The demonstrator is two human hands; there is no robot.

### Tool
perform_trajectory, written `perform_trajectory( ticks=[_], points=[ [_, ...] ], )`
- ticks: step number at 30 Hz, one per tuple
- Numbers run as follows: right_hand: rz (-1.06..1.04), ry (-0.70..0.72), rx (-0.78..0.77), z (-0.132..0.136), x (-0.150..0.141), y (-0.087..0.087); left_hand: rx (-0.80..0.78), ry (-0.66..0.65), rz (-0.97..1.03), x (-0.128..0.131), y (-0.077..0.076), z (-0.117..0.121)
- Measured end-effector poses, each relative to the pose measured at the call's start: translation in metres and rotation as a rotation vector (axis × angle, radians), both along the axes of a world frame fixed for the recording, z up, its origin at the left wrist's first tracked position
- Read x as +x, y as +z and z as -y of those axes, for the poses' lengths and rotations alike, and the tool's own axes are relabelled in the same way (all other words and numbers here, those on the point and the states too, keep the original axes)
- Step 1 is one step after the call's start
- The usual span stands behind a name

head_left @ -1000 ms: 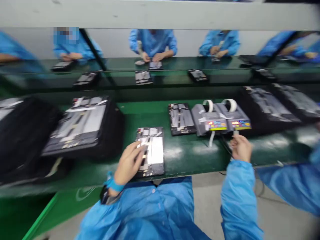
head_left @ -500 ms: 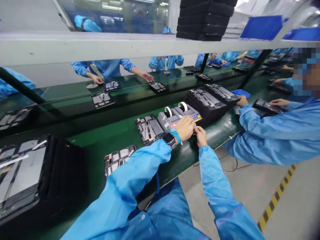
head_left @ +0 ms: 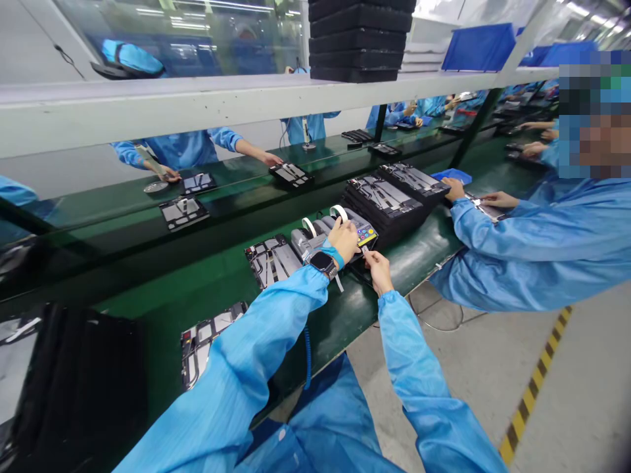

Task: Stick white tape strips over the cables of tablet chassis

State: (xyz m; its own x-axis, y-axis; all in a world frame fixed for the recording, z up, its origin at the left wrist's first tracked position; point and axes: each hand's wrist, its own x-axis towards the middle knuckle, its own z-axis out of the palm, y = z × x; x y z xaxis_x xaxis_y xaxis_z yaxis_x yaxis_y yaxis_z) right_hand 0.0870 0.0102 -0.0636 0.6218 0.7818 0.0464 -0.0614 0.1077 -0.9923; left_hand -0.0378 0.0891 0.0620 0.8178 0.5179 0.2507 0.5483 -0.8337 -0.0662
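A grey tape dispenser [head_left: 315, 231] with two white tape rolls [head_left: 339, 212] and coloured buttons stands on the green bench. My left hand [head_left: 344, 240], wearing a dark watch, is over its front with bent fingers drawn together; what they hold, if anything, is hidden. Just right of it, my right hand [head_left: 378, 270] pinches a small pale strip of tape [head_left: 365, 250] between thumb and finger. A narrow white strip [head_left: 339, 283] hangs below my left wrist. To the dispenser's left lies an opened tablet-like device [head_left: 272, 261]; another such device [head_left: 210, 338] sits nearer, partly behind my left sleeve.
Black stacked trays with devices [head_left: 387, 200] stand right of the dispenser; another black stack [head_left: 89, 374] is at near left. A co-worker's hand [head_left: 453, 189] is at the right. Across the bench, another person's hand [head_left: 270, 159] touches a device. A white shelf [head_left: 197, 108] crosses above.
My view has turned, so the bench shifts left and down. My hands have come slightly apart, and a pale tape strip now shows in my right fingers.
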Motion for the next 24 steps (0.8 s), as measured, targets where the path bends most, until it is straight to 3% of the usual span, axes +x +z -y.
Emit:
perform_trajectory(
  ticks=[5,8,11,14,18,21,24],
  points=[
    [-0.022,-0.012,-0.018,0.003,-0.001,0.001,-0.019,0.030,-0.017,0.002,0.001,-0.004],
    [-0.022,-0.015,-0.035,0.018,0.003,0.012,-0.028,0.035,-0.033,0.007,0.007,-0.003],
    [0.013,0.005,-0.048,0.051,0.011,0.032,-0.026,0.035,-0.029,0.009,0.018,0.007],
    [0.078,0.053,-0.063,0.096,0.012,0.056,0.010,0.003,0.083,-0.007,0.033,0.031],
    [0.201,0.215,-0.047,0.141,-0.023,0.084,-0.024,0.000,0.265,-0.074,0.036,0.073],
    [0.253,0.448,-0.062,0.151,-0.086,0.099,-0.175,0.091,0.488,-0.150,0.017,0.109],
    [0.266,0.773,-0.027,0.150,-0.166,0.105,-0.291,0.319,0.654,-0.225,-0.010,0.150]
  ],
)
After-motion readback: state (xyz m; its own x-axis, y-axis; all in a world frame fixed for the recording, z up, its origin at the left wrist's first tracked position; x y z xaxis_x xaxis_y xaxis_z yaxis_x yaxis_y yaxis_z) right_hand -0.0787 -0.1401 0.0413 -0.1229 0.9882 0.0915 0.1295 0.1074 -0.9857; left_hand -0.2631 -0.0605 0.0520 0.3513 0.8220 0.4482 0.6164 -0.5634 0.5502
